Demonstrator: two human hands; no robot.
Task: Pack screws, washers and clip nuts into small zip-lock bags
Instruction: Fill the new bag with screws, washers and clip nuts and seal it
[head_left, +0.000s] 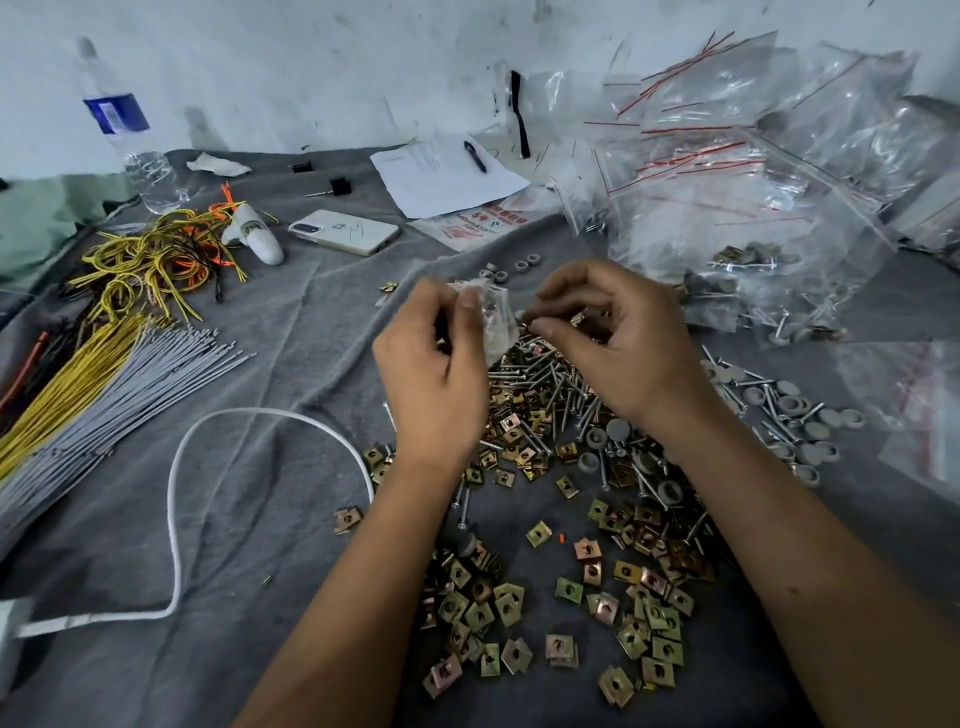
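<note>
A: Left hand (434, 374)?
B: Fingers curled, pinching a small clear bag (496, 325) by its top edge. The bag hangs between the two hands.
A: Right hand (621, 343)?
B: Thumb and forefinger pinched together right at the mouth of the bag. Something small and brass-coloured sits at the fingertips, likely a clip nut, too blurred to be sure.
A: Where is the hardware?
B: The pile of screws (540, 371) lies directly under both hands. The clip nuts (566, 587) spread from there toward the person, between and below the wrists. The grey washers (802, 421) lie to the outer side of the right hand, with a few more (511, 267) just beyond the fingers.
A: Surface?
B: A table (270, 499) covered with grey cloth.
A: Other stuff?
B: A heap of bags (753, 171) with red strips beyond the right hand, some already filled. A phone (344, 232), paper (447, 174) with a pen (475, 155), a water bottle (130, 135), yellow cords (150, 265), grey rods (109, 395) and a white cable (176, 519), all on the left hand's side.
</note>
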